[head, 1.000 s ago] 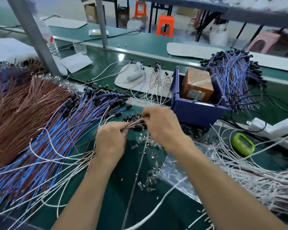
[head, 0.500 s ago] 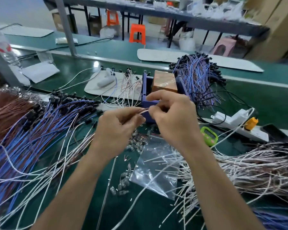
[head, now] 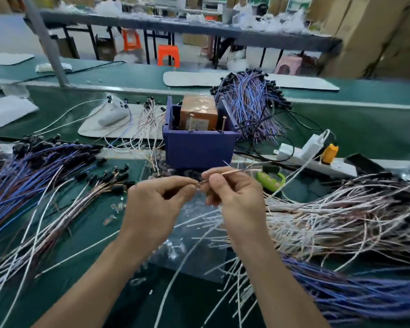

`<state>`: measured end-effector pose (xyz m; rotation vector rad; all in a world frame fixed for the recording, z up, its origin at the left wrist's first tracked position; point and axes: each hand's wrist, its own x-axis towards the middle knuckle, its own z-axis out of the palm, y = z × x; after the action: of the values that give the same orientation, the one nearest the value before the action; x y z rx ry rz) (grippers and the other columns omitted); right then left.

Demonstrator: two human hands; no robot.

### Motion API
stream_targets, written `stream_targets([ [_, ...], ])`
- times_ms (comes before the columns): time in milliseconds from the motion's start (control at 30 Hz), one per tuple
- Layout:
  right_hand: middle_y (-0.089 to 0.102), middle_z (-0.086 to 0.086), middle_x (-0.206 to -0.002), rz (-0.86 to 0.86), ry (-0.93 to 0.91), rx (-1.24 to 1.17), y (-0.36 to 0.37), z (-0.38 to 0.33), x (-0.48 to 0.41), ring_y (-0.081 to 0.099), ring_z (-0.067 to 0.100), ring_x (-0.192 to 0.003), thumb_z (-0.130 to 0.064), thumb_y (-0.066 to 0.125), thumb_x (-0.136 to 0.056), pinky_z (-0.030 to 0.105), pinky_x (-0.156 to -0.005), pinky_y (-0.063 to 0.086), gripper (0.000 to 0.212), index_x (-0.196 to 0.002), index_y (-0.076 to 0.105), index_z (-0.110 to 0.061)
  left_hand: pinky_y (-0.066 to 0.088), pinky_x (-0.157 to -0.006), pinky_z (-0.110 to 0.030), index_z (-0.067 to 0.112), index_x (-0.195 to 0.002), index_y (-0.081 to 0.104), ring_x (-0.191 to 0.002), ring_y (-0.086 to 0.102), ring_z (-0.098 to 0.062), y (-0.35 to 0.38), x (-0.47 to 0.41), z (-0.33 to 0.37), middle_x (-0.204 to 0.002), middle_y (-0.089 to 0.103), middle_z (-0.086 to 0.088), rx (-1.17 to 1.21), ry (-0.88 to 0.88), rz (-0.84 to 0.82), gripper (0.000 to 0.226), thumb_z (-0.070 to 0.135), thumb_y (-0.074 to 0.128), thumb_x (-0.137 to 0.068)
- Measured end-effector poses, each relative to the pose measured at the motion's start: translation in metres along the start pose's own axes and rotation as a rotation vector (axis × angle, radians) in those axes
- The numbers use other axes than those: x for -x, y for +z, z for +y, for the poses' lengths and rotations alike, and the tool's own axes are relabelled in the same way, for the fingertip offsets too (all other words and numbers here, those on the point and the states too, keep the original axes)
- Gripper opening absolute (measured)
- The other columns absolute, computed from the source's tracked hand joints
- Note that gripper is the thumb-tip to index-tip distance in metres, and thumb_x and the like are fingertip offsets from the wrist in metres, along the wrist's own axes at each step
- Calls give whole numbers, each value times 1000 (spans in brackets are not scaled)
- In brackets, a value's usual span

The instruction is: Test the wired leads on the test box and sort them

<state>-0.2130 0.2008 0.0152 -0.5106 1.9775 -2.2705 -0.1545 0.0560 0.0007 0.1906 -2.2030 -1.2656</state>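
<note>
Pale lead point(head: 235, 171), pinched by left hand point(head: 157, 204) and right hand point(head: 235, 200), now below blue box point(head: 199, 147)

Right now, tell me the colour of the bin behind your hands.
The bin is dark blue, clearest in the head view.

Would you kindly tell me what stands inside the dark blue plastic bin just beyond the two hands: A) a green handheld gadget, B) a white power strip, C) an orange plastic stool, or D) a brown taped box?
D: the brown taped box stands inside the dark blue plastic bin, its top above the rim, beyond the left hand and right hand, which pinch a thin pale wired lead.
</note>
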Motion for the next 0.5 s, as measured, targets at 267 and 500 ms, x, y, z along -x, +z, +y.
stream_targets([
  [267,75,7,-73,136,-42,-28,-18,8,-1,67,19,-55,-16,56,-103,24,-52,51,28,-83,76,-20,49,-76,-18,19,-101,82,-78,66,-6,-11,2,2,-90,71,17,-376,244,141,16,28,78,-89],
  [500,51,-2,-47,340,-334,710,-22,2,14,47,17,-47,-41,57,-98,31,-50,41,50,-56,54,-14,39,-85,0,18,-99,82,-84,59,5,-1,12,-12,-92,67,22,-347,357,114,15,25,74,-89],
])
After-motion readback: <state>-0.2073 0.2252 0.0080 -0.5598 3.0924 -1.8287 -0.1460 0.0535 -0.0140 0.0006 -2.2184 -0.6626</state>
